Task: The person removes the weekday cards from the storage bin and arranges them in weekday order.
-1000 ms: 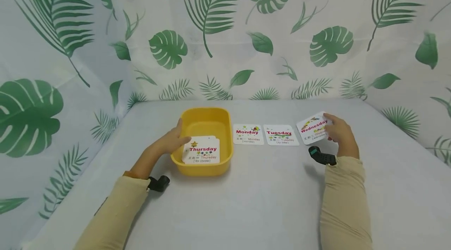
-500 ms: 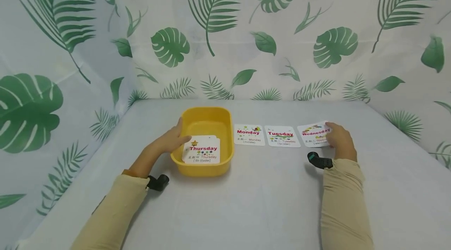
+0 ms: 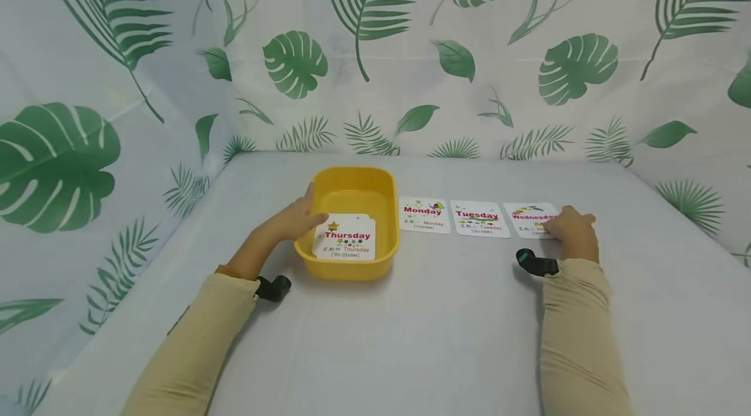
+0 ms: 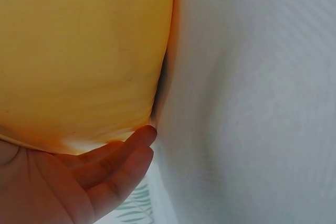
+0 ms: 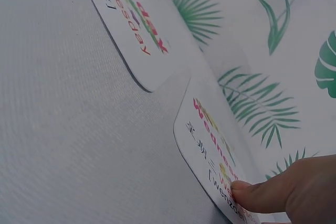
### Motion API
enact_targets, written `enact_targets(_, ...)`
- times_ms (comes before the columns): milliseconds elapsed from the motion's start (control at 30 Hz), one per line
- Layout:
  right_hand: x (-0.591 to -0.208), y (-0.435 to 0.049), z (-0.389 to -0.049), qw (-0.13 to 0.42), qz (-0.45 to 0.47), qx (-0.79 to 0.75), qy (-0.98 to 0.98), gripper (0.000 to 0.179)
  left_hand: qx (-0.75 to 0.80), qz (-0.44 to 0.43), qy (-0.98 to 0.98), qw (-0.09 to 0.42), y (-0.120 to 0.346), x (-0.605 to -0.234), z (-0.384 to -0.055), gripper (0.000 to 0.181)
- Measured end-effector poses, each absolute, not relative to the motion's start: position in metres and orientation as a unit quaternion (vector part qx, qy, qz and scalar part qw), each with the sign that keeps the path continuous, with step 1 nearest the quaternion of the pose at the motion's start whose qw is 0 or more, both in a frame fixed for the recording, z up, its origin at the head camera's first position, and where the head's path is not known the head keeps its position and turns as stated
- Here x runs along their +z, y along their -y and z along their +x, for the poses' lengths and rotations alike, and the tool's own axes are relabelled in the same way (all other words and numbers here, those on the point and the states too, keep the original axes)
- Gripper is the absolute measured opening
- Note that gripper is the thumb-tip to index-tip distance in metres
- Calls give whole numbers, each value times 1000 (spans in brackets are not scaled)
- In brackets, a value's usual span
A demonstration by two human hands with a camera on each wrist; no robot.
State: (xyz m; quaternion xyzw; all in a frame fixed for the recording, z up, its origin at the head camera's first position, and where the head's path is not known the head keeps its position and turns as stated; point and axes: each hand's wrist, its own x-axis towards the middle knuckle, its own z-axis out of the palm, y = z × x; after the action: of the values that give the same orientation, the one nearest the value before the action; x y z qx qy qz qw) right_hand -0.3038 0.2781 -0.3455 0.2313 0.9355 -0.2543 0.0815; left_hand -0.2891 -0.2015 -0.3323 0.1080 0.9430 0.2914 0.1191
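On the left, my left hand [image 3: 295, 220] grips the side of a yellow plastic basin [image 3: 346, 270], thumb over the rim; the left wrist view shows its fingers [image 4: 128, 163] against the outer wall. A Thursday card [image 3: 345, 238] tops the white cards inside. At the right end of a row, my right hand [image 3: 574, 232] holds the Wednesday card [image 3: 524, 214] by its right side. Its thumb [image 5: 262, 192] lies on the printed face in the right wrist view; its other fingers are mostly hidden. The card looks flat or nearly flat on the table.
Between the basin and the Wednesday card lie a Monday card [image 3: 425, 215] and a Tuesday card [image 3: 480, 219], side by side with small gaps. A white table [image 3: 411, 338] spreads beneath everything. Leaf-printed cloth [image 3: 375, 51] hangs behind and along the sides.
My right hand has lowered the tilted Wednesday card and squared it in line with Monday and Tuesday. The left hand keeps its place on the basin. The head view has shifted slightly.
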Motion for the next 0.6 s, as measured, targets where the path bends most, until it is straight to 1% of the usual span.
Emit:
enact_targets(100,-345,-276,-304,86,233,-255,-935,63,289,105,-944,123,203,-332,-289,82)
enact_targets(233,-345,-275,-302,78,227,-247,-939,62,291,118,-942,117,204,-332,-290,82)
enact_targets(433,-345,-278,-302,77,222,-231,-944,54,293,114,-942,120,202,-333,-292,82)
enact_targets(533,-343,-278,-303,85,229,-228,-942,56,296,108,-942,118,201,-333,-292,82)
enact_targets(600,-338,-275,-305,73,230,-237,-941,62,294,108,-942,117,201,-334,-292,82)
